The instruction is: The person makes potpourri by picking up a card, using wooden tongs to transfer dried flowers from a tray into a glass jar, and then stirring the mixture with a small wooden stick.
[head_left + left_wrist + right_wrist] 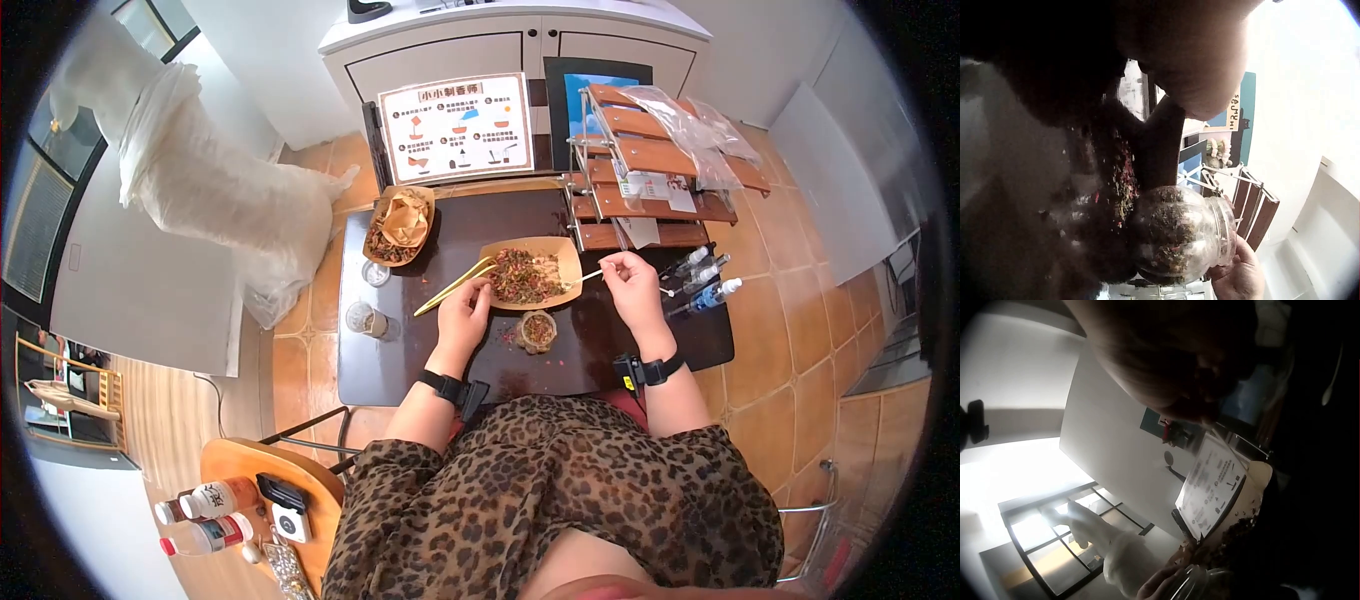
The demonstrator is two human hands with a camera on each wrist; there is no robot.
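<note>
Both hands are at a brown paper tray point(565, 258) of dried, reddish-green plant bits point(525, 280). My left hand point(463, 320) is at its left end, fingertips curled at the rim. Yellow tweezers point(440, 297) lie beside those fingers. On the right, my right hand point(632, 285) pinches a thin white stick point(592, 275) that points toward the tray. A round glass jar point(537, 332) of the same bits stands in front of the tray; the left wrist view shows this jar point(1175, 237) up close. Shadow hides most of both hands in the wrist views.
A second paper tray point(378, 250) holds dried bits and crumpled brown paper. Near the table's left edge are a clear cup point(367, 320) and a small glass dish point(376, 273). Small bottles point(700, 280) lie at the right, below a wooden folding rack point(650, 155). An instruction sign point(457, 128) stands behind.
</note>
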